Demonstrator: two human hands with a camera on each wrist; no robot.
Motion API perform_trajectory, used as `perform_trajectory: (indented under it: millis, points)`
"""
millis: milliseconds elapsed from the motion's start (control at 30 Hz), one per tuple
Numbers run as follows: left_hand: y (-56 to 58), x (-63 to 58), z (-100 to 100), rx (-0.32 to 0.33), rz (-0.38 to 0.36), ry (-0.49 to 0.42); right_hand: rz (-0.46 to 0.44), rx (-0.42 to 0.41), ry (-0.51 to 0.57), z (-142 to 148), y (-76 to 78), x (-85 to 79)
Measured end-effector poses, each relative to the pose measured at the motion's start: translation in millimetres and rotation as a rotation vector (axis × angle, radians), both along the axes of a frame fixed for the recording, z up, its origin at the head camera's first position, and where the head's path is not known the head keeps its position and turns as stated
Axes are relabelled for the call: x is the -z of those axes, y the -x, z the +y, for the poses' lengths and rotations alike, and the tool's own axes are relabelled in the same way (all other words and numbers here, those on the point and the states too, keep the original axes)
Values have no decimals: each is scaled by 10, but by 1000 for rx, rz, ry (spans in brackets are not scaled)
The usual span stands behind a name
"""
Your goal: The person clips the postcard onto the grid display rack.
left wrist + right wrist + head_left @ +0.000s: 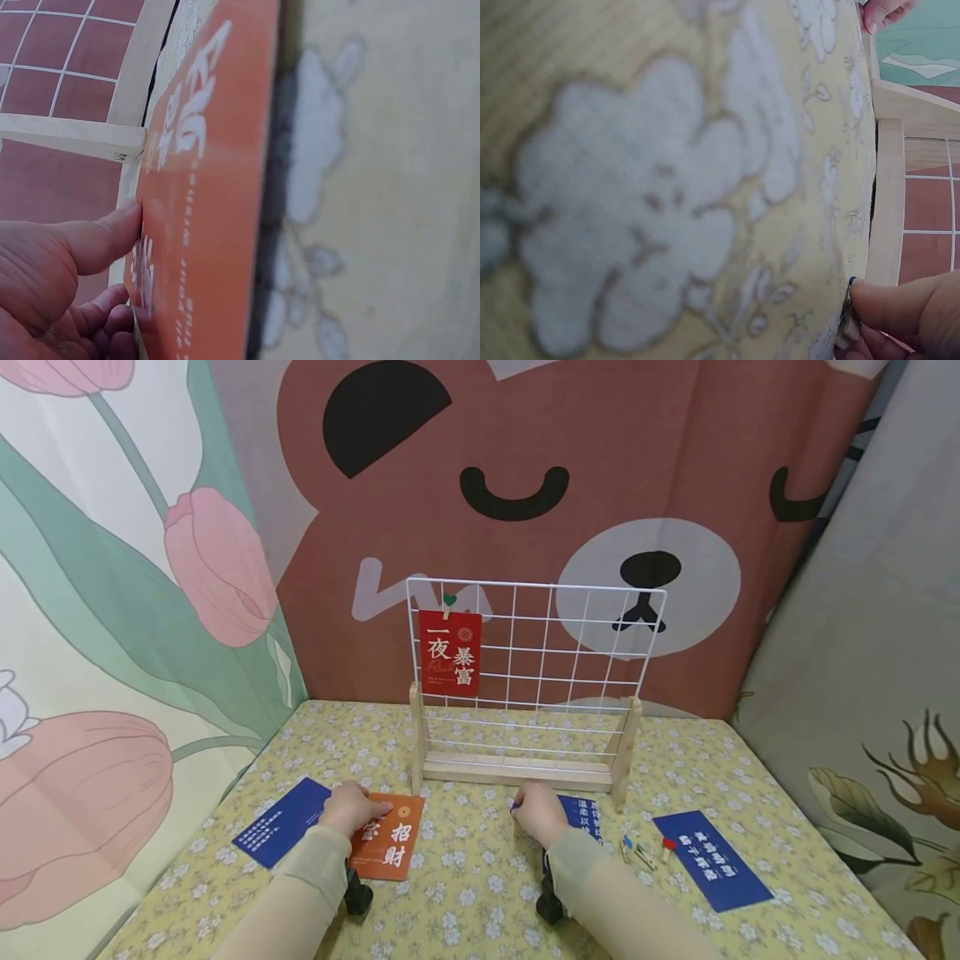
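My left hand pinches the orange card with white characters by its upper left edge, the thumb lying on its face in the left wrist view. In my right hand a small wooden clothespin with a blue top is held between thumb and fingers. That hand is over the table, partly covering a blue card. Behind both hands stands a white wire grid rack on a wooden base. A red card hangs at its upper left from a clothespin with a green heart.
Beside my left hand lies another blue card. At the right are a third blue card and several small clothespins, one with a red heart. A flowered cloth covers the table, with printed curtains around it.
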State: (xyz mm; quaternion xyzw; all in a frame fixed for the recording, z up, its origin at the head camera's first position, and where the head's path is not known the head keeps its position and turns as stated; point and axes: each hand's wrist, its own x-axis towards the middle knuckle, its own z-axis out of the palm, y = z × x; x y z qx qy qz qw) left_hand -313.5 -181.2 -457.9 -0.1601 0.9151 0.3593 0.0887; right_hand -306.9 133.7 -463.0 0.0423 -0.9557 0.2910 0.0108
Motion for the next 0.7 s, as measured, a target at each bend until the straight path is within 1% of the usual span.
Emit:
perform_trajectory:
  millis: [133,233,333,467,533,633,700]
  points:
    - [20,14,9,-11,-6,-41,-2,4,28,4,-14,-5]
    - [40,35,11,-14,13,-97,-9,6,66,7,-32,-13]
    - [59,50,10,-26,27,-180,-11,8,87,5,-47,-26]
    - [76,61,8,-47,25,-309,-13,9,94,1,-54,-42]
    - [77,60,3,-41,28,-367,-15,7,93,-3,-58,-52]
    - [80,54,-5,-25,41,-409,-4,4,88,-6,-52,-61]
    - [78,34,-12,-6,56,-402,14,0,89,-3,-50,-60]
